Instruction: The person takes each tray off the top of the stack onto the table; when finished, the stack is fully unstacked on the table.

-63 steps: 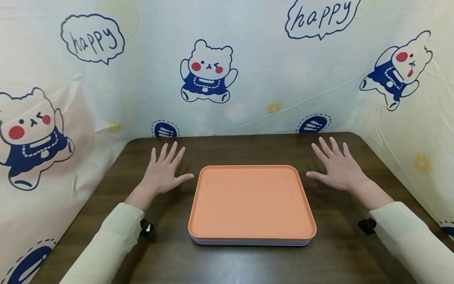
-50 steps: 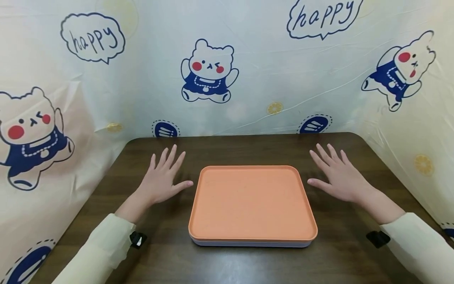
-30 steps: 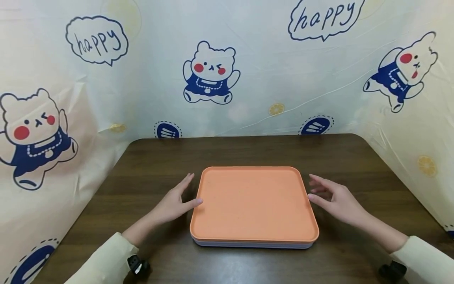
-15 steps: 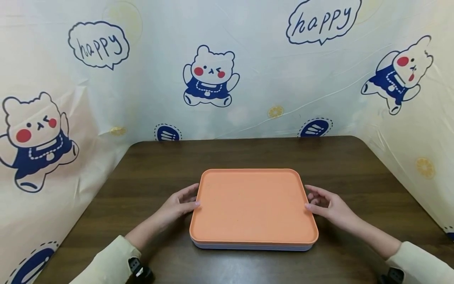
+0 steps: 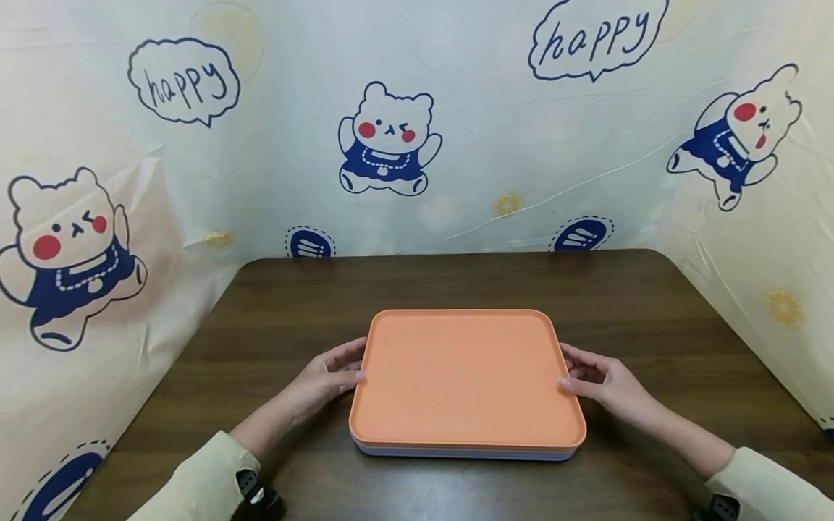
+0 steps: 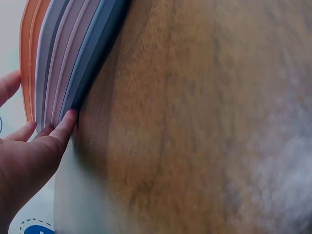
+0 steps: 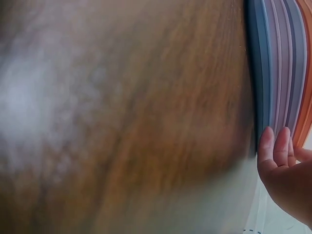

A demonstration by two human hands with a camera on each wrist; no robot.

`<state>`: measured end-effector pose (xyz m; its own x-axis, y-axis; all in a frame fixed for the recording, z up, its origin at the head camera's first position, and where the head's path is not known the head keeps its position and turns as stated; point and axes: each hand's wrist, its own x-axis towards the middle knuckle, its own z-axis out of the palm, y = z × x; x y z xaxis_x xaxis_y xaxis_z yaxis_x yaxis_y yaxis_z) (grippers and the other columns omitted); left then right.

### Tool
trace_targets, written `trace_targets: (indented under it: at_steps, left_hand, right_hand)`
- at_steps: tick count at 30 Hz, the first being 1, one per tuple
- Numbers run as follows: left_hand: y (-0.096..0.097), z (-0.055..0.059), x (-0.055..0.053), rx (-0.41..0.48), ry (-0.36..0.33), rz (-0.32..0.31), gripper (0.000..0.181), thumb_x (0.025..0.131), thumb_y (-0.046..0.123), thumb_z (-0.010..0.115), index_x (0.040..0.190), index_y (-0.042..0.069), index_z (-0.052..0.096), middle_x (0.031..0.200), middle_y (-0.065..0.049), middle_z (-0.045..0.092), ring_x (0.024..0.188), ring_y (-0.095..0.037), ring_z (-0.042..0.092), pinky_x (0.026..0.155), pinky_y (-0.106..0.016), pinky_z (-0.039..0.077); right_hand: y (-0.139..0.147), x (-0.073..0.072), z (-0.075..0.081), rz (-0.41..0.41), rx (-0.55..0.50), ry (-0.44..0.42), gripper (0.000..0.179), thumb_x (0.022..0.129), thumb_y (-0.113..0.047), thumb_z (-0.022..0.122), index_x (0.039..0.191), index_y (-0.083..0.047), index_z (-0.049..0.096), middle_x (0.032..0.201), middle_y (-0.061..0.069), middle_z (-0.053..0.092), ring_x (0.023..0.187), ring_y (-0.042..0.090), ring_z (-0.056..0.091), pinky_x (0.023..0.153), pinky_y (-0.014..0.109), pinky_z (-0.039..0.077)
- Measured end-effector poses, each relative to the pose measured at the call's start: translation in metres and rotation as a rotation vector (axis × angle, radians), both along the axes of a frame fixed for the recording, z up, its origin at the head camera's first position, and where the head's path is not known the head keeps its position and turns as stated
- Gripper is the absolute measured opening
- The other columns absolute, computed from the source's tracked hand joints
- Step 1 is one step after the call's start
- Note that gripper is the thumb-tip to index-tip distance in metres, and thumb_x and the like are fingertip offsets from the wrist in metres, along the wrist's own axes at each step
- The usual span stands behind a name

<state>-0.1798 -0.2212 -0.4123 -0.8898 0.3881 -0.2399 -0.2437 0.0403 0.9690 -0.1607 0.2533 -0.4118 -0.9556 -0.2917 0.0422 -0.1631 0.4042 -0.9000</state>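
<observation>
A stack of rectangular trays with rounded corners lies flat on the table; the top one is an orange tray [image 5: 464,376]. Below it the left wrist view shows grey, pinkish and blue trays [image 6: 66,53] nested together. My left hand [image 5: 321,382] holds the stack's left side, thumb at the orange rim and fingers along the side wall. One fingertip reaches the lowest blue tray. On the right side my right hand [image 5: 611,385] grips likewise, its thumb at the orange rim and its fingertips against the lower trays [image 7: 273,63].
The trays stand on a dark brown wooden table [image 5: 456,278] with rounded far corners. A pale curtain [image 5: 469,130] printed with bears and the word "happy" hangs behind and along both sides. Each wrist carries a black device, such as the left one [image 5: 257,496].
Both hands, earlier spread out on either side of the stack, have moved toward the person and inward until they hold its two sides. The trays have stayed in place.
</observation>
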Motion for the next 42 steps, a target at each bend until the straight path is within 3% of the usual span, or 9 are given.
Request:
trace_targets:
  at_steps: [9,21,32,37,42]
  left_hand:
    - [-0.002,-0.001,-0.003,0.034,-0.008,-0.016,0.074,0.092,0.009,0.066,0.153,0.006,0.025,0.158,-0.017,0.018,0.135,-0.033,0.039,0.101,-0.037,0.042]
    - [-0.003,-0.001,-0.004,0.05,-0.019,-0.042,0.074,0.093,0.008,0.066,0.154,0.006,0.024,0.159,-0.016,0.016,0.138,-0.034,0.034,0.102,-0.037,0.042]
    - [-0.003,-0.002,-0.004,0.035,-0.016,-0.025,0.074,0.091,0.009,0.068,0.153,0.009,0.027,0.158,-0.015,0.022,0.138,-0.031,0.036,0.101,-0.036,0.043]
    - [-0.005,-0.004,-0.005,0.023,-0.01,-0.018,0.074,0.091,0.01,0.068,0.153,0.01,0.028,0.158,-0.014,0.023,0.138,-0.031,0.035,0.1,-0.036,0.043]
    - [-0.005,-0.005,-0.005,0.021,-0.001,-0.027,0.075,0.091,0.011,0.069,0.153,0.01,0.028,0.158,-0.014,0.023,0.138,-0.032,0.036,0.101,-0.037,0.043]
  right_hand:
    - [-0.002,-0.001,0.001,-0.029,0.035,0.037,0.058,0.088,-0.016,0.071,0.139,0.0,0.05,0.102,0.01,0.059,0.09,0.014,0.055,0.07,0.024,0.049]
    - [-0.008,0.0,0.001,-0.021,-0.018,0.103,0.057,0.085,-0.004,0.073,0.135,0.011,0.049,0.114,0.019,0.055,0.092,0.008,0.059,0.072,0.024,0.055]
    - [-0.007,-0.004,0.015,-0.055,0.05,0.135,0.054,0.085,-0.004,0.072,0.134,0.009,0.052,0.115,0.02,0.059,0.091,0.008,0.06,0.073,0.021,0.054]
    - [-0.007,-0.005,0.025,-0.056,0.068,0.08,0.056,0.087,-0.009,0.07,0.137,0.005,0.05,0.119,0.023,0.061,0.091,0.011,0.06,0.071,0.024,0.054]
    - [-0.007,-0.007,0.033,-0.044,-0.003,-0.011,0.057,0.088,-0.007,0.068,0.139,0.007,0.046,0.128,0.029,0.056,0.092,0.009,0.063,0.072,0.027,0.056]
